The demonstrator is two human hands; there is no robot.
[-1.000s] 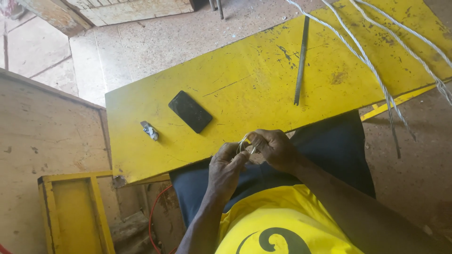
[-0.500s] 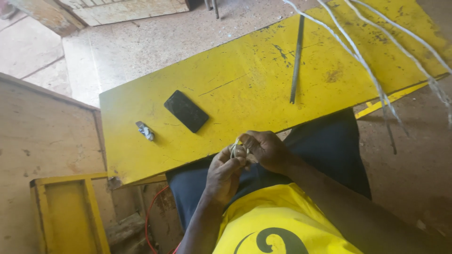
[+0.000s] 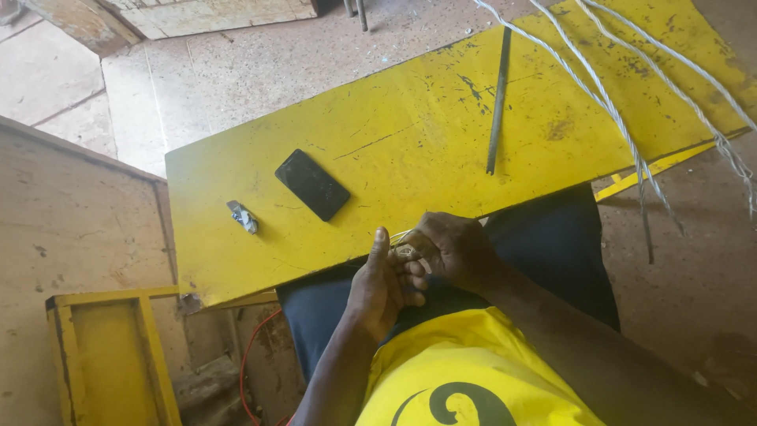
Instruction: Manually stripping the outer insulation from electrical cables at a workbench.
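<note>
Both my hands meet at the near edge of a yellow board [image 3: 410,118] that lies across my lap. My left hand [image 3: 380,285] has its thumb raised and its fingers curled around a small pale metal piece [image 3: 408,252]. My right hand [image 3: 457,251] closes over the same small piece from the right, and most of the piece is hidden between the fingers. A thin pale wire end [image 3: 400,234] sticks out just above the hands. I wear a yellow shirt and dark trousers.
On the board lie a black phone [image 3: 312,184], a small grey metal clip [image 3: 243,216] and a long thin metal rod [image 3: 497,101]. Twisted pale cables [image 3: 623,130] cross the board's right end. A yellow wooden frame [image 3: 106,355] stands at lower left beside a plywood sheet [image 3: 71,229].
My hands have slid slightly down and left along the board's edge, and my left thumb has lifted straight up. The objects on the board have not moved.
</note>
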